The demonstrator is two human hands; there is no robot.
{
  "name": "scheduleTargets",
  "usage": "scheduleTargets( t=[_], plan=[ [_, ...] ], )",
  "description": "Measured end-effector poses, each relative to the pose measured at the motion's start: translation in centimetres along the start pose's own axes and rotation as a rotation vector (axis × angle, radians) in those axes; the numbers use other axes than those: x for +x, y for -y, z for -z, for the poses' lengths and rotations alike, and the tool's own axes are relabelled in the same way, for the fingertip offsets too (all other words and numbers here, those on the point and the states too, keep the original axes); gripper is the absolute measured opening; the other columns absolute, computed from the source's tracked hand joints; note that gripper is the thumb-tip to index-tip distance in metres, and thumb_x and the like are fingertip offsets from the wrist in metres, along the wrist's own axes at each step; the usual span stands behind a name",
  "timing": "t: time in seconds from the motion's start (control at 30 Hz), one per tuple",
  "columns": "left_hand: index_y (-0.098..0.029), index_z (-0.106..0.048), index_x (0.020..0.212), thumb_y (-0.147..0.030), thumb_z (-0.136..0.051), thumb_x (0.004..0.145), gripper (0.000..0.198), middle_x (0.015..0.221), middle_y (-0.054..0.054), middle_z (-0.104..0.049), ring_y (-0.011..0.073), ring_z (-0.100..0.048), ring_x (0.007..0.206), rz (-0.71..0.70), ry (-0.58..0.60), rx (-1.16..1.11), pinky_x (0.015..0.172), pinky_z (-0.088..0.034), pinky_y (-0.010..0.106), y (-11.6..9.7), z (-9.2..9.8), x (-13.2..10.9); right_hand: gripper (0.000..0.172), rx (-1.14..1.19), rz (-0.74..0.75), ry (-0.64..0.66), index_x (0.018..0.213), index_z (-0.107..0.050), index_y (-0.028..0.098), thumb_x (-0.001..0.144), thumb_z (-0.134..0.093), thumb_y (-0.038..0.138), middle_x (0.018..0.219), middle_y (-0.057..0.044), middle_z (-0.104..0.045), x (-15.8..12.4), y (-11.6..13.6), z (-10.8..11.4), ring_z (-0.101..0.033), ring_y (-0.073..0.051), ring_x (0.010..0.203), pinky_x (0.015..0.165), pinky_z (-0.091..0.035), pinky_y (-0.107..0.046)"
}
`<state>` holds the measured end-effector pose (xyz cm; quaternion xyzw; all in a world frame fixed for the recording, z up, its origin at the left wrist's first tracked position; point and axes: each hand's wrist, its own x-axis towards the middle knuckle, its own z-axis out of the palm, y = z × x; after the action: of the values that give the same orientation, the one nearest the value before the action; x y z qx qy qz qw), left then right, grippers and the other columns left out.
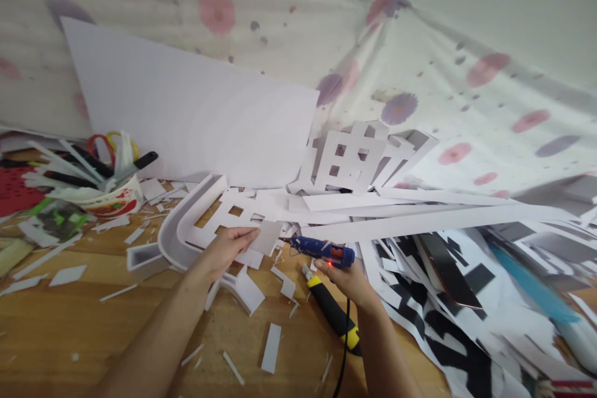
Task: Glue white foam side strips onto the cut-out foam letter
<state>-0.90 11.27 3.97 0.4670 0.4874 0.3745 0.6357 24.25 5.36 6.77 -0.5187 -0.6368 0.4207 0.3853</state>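
Observation:
My left hand [229,247] pinches a small white foam-board piece [267,236] and holds it just above a curved white foam-board letter shape [186,230] on the wooden floor. My right hand [347,278] grips a blue hot glue gun [321,250]. Its nozzle points left at the edge of the white piece, and a red light glows on its body. The gun's black cord runs down beside my right forearm. A yellow and black utility knife [331,310] lies on the floor just under my right hand.
A large white board [196,112] leans against a floral cloth [443,74]. A cut-out white character [354,158] stands behind long white strips [420,224]. A bowl of scissors and pens [105,183] sits at left. Black-and-white printed sheets [443,298] lie at right, with scraps scattered around.

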Motion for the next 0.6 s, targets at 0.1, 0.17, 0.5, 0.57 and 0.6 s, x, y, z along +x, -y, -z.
scheduleTargets(
  t=[0.1,0.17,0.5,0.57,0.6],
  plan=[
    [-0.011,-0.067,0.1,-0.056,-0.069,0.055,0.063,0.056,-0.003,-0.051,0.0088,-0.039,0.052,0.013,-0.001,-0.016,0.055,-0.033,0.024,0.0,-0.1,0.0,0.031,-0.017,-0.005,-0.019,0.083,-0.061,0.016,0.072,-0.062,0.045,0.07,-0.001,-0.058,0.1,0.1,0.0,-0.051,-0.012,0.064,0.06,-0.044,-0.024],
    [-0.011,-0.067,0.099,-0.056,-0.07,0.053,0.065,0.055,-0.003,-0.05,0.0085,-0.039,0.052,0.021,-0.007,-0.023,0.055,-0.032,0.024,-0.1,-0.2,-0.1,0.032,-0.026,-0.008,-0.028,0.085,-0.062,0.016,0.072,-0.062,0.046,0.07,-0.001,-0.058,0.1,0.3,0.0,-0.051,-0.013,0.063,0.059,-0.044,-0.024],
    [-0.012,-0.067,0.101,-0.055,-0.07,0.055,0.063,0.061,0.001,-0.059,0.0133,-0.049,0.06,0.04,0.001,0.006,0.06,-0.038,0.027,-0.1,-0.1,-0.1,0.034,-0.013,-0.021,-0.143,0.089,-0.065,0.016,0.071,-0.062,0.045,0.068,-0.002,-0.06,-0.1,1.4,-0.2,-0.052,-0.014,0.063,0.056,-0.044,-0.024],
    [-0.012,-0.067,0.101,-0.055,-0.07,0.056,0.063,0.062,0.001,-0.06,0.0135,-0.049,0.061,0.047,0.01,0.004,0.061,-0.039,0.027,0.0,-0.1,0.0,0.034,-0.024,-0.013,-0.131,0.088,-0.065,0.016,0.072,-0.062,0.045,0.064,-0.001,-0.058,0.0,1.3,-0.1,-0.051,-0.014,0.061,0.052,-0.042,-0.023],
    [-0.012,-0.067,0.102,-0.054,-0.069,0.056,0.062,0.063,0.001,-0.061,0.0136,-0.05,0.061,0.047,0.013,0.007,0.062,-0.039,0.027,0.1,-0.1,0.0,0.034,-0.029,-0.004,-0.117,0.088,-0.065,0.016,0.072,-0.061,0.045,0.064,-0.001,-0.058,0.1,1.1,0.0,-0.051,-0.014,0.06,0.051,-0.042,-0.023]
  ],
)
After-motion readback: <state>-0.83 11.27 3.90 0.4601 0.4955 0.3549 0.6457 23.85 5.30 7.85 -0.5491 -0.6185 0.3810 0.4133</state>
